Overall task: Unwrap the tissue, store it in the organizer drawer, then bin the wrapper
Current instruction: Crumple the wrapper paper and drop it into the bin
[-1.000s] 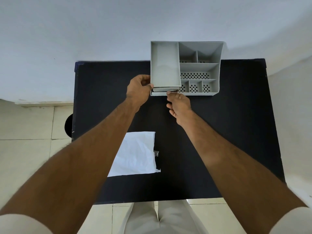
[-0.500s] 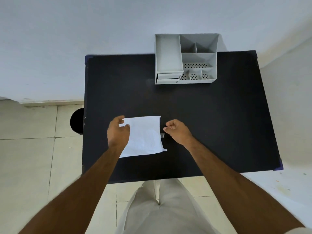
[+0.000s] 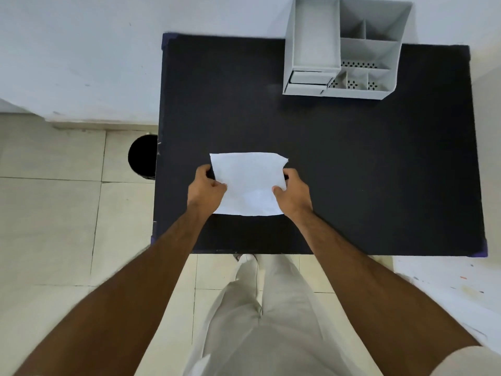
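A flat white wrapper (image 3: 249, 183) is held just above the black table (image 3: 352, 172), near its front left. My left hand (image 3: 207, 189) pinches the wrapper's left edge and my right hand (image 3: 291, 192) pinches its right edge. The grey organizer (image 3: 344, 47) stands at the table's far edge, against the wall. Its small drawer (image 3: 309, 77) at the lower left front looks pushed in. No tissue is visible.
A round black bin (image 3: 142, 156) stands on the tiled floor just left of the table, partly hidden by the table's edge. A white wall runs behind the table. My legs in light trousers are below the front edge.
My hands left the organizer's drawer and came back to the near side of the table. Both now grip the white wrapper by its side edges, and it has lifted off the table.
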